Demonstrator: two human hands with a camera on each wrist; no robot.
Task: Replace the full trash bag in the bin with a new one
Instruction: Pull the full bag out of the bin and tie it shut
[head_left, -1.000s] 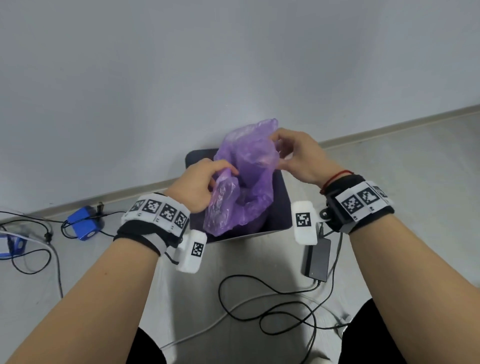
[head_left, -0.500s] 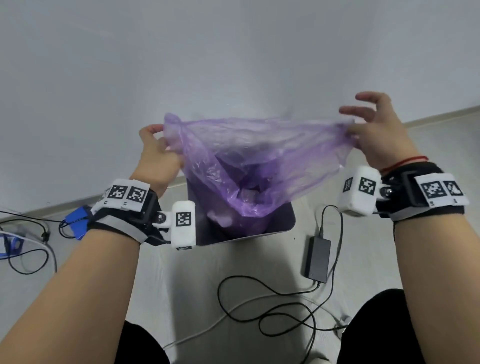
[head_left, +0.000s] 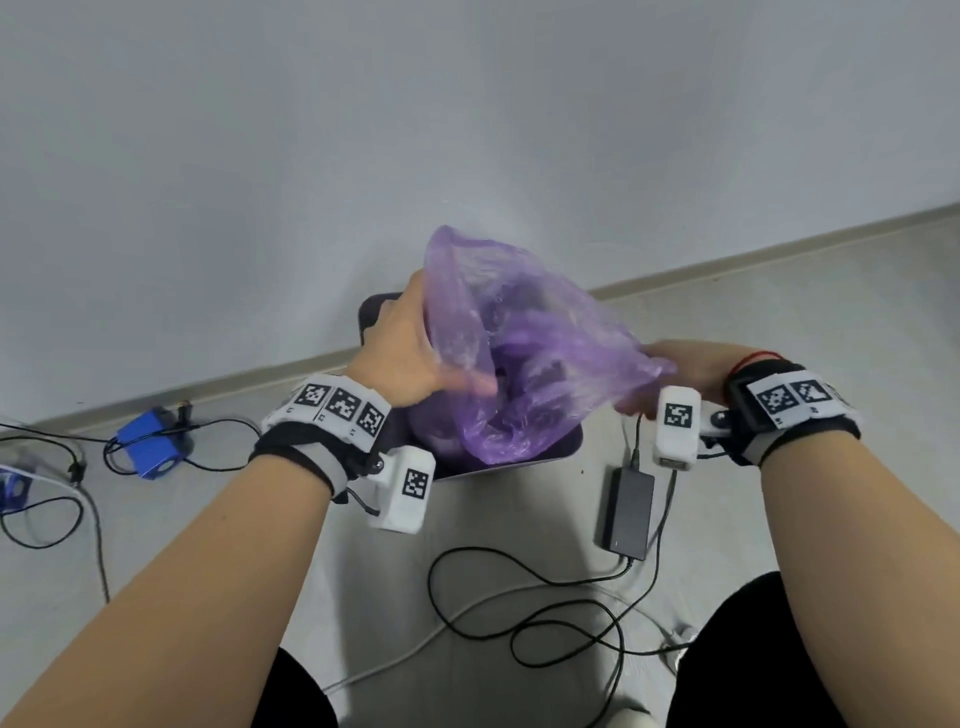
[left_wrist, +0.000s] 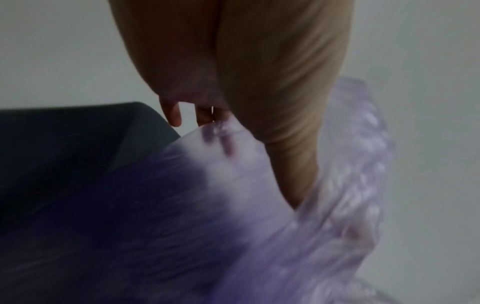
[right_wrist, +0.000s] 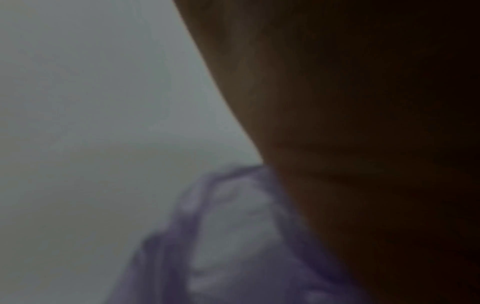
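A thin purple trash bag (head_left: 540, 353) hangs crumpled over the dark bin (head_left: 524, 460), its lower part inside the bin's mouth. My left hand (head_left: 405, 348) grips the bag's left edge, with the thumb showing through the plastic. My right hand (head_left: 675, 371) holds the bag's right edge just past the bin's right rim; its fingers are mostly hidden. In the left wrist view the left hand (left_wrist: 259, 82) pinches the purple trash bag (left_wrist: 259, 226) beside the dark bin (left_wrist: 64, 144). The right wrist view shows a dark palm and blurred purple trash bag (right_wrist: 233, 236).
The bin stands on a pale floor against a grey wall (head_left: 467, 130). A black power adapter (head_left: 626, 512) lies right of the bin, and its black cables (head_left: 519, 613) loop in front. A blue box (head_left: 150, 447) with wires sits at the left.
Both hands have come down and closer together from a wide, raised stretch. The bag's mouth has dropped from above the bin to around its rim and is now crumpled.
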